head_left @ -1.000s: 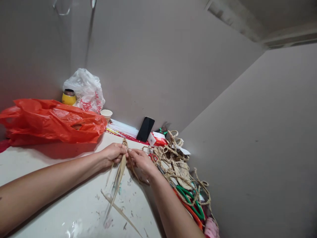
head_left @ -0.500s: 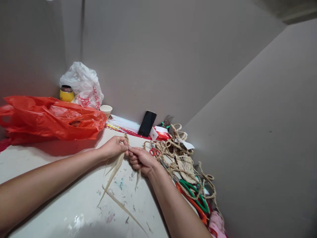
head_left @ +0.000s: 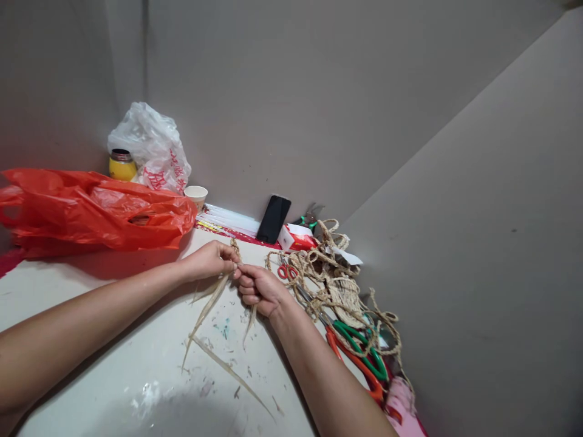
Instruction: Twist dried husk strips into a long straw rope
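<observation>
My left hand pinches pale dried fibre strips where they meet a short braid. Touching it at the fingertips, my right hand is closed, thumb and forefinger together on the same fibres. Long fibre strips hang from below my left hand, and a thinner tail drops below my right hand. One loose strip lies on the white table. The exact point where the fingers grip is hidden.
At the left are a red plastic bag, a yellow jar and a paper cup. A black phone leans at the back. Coiled braided rope, red scissors and green-handled shears lie at the right.
The camera view has shifted slightly. Both hands stay together at the fibres, with my left fingers a little more closed over them. The hanging strips have swung slightly.
</observation>
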Motion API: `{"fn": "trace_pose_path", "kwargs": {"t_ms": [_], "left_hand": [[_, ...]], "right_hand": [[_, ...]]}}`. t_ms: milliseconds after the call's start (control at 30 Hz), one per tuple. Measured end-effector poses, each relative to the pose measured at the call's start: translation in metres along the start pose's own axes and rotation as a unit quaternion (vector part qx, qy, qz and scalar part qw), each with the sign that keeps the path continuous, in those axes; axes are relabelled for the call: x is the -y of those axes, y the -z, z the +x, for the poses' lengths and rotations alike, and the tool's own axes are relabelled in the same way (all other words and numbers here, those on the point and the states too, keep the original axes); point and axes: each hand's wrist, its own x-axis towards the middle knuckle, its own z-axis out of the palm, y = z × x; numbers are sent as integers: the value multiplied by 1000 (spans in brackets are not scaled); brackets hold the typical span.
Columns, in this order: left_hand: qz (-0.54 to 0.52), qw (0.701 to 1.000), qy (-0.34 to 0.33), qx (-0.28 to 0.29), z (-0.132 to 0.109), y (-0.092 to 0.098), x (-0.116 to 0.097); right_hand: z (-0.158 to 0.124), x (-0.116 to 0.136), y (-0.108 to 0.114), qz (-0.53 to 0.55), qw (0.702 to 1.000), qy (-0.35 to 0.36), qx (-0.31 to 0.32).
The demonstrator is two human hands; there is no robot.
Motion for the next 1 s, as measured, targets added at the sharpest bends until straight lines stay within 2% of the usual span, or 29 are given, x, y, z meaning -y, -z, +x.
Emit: {"fn": "trace_pose_path", "kwargs": {"t_ms": [133, 600, 867, 1000], "left_hand": [[6, 999, 36, 15, -1, 1, -5], [20, 997, 66, 25, -2, -2, -9], [16, 990, 140, 23, -17, -19, -24], [71, 992, 101, 2, -22, -28, -22]], "right_hand": [[-1, 0, -2, -6, 1000, 7, -13], [0, -4, -8, -32, 996, 46, -71], [-1, -5, -9, -18, 998, 40, -53], [1, -7, -6, -14, 998, 42, -49]]}}
